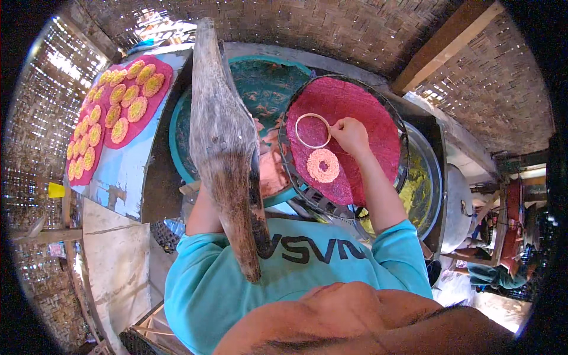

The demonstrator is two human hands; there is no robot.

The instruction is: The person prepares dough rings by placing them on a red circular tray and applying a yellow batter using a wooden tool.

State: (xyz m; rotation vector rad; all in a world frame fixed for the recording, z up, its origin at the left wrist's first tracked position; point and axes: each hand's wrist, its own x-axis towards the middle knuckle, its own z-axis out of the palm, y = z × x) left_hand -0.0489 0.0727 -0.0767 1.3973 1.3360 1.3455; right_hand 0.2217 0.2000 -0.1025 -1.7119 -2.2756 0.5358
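My right hand [352, 135] pinches the edge of a thin, pale ring mould [312, 130] between thumb and fingertips. Below the ring, a round of pink strands with a hole in its middle [323, 165] rests on crimson cloth [368, 111]. That cloth covers a round, black-rimmed tray [404, 146]. A thick, weathered wooden beam [219, 133] crosses in front of my chest. My left forearm [203, 213] reaches up behind the beam, which hides the left hand. A teal basin [177, 155] behind the beam contains pink dough [273, 171].
At left, crimson cloths [157, 95] carrying several yellow-and-pink rounds [132, 96] lie on a worn, light-blue tabletop [126, 166]. A metal basin with yellow residue [417, 191] sits partly beneath the tray. Further right is a large metal pot [456, 208]. Woven bamboo walls [337, 35] enclose the space.
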